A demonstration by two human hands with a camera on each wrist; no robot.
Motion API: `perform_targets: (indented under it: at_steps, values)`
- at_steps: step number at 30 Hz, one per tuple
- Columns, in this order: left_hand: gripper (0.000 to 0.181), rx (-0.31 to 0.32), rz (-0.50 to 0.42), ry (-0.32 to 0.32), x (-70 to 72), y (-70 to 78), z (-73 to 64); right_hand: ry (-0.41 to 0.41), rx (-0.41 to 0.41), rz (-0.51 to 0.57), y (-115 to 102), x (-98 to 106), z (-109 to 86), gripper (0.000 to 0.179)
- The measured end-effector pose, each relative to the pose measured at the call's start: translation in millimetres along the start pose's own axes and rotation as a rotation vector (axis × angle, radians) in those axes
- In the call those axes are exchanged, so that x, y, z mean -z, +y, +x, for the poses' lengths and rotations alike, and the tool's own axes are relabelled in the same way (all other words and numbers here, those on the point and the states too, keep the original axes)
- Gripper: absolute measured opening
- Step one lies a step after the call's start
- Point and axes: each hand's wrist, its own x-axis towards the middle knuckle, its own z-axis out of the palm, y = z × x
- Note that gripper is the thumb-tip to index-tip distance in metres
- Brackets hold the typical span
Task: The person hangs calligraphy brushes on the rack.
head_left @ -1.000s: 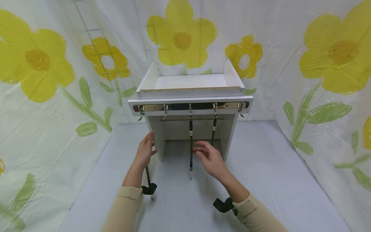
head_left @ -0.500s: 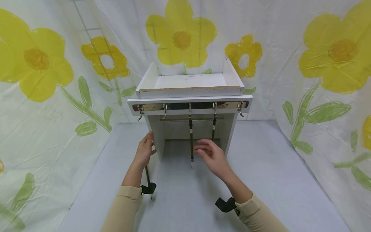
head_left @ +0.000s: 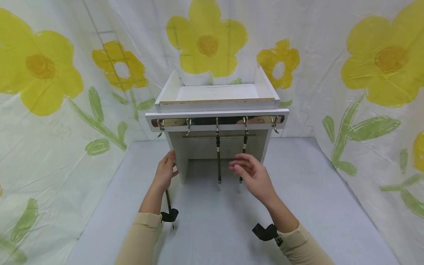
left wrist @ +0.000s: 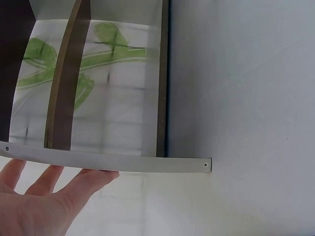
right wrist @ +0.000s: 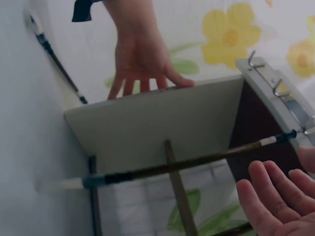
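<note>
A calligraphy brush [head_left: 218, 162] with a white tip hangs from the middle hook of a white shelf [head_left: 216, 103]. To its right, a second brush [head_left: 244, 146] hangs from another hook, partly behind my right hand [head_left: 253, 176]. That hand has loosely bent fingers with nothing between them; the right wrist view shows its fingers [right wrist: 275, 196] beneath a hanging brush [right wrist: 202, 163]. My left hand [head_left: 165, 172] rests against the outer left side panel [head_left: 180, 162], its fingers extended along the edge in the right wrist view. A third brush [head_left: 168, 200] lies on the table near the left wrist.
A metal hook rail [head_left: 205, 121] runs along the shelf's front board, with bare hooks at both ends. A thin bar [head_left: 198, 137] crosses beneath it. The white table [head_left: 291, 176] meets a flowered curtain [head_left: 314, 73] behind the shelf.
My right hand has moved right, from beside the middle brush to in front of the right one. The middle brush's lower end has swung back toward the shelf. My left hand has stayed put.
</note>
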Motion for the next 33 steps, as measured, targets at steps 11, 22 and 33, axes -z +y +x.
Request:
perform_targets:
  at_steps: [11,22,33]
  values:
    - [0.088,0.001,0.003,-0.005,-3.1,-2.2,5.0,0.087,0.096,-0.01,-8.4,23.4,0.2,0.034]
    - [0.085,0.006,-0.017,-0.017,0.7,-3.8,2.1,0.265,0.176,0.004,-3.7,36.7,0.2,0.027]
    - [0.077,-0.005,-0.041,-0.024,2.4,-1.8,1.4,0.508,0.226,0.026,11.6,48.0,7.8,0.026]
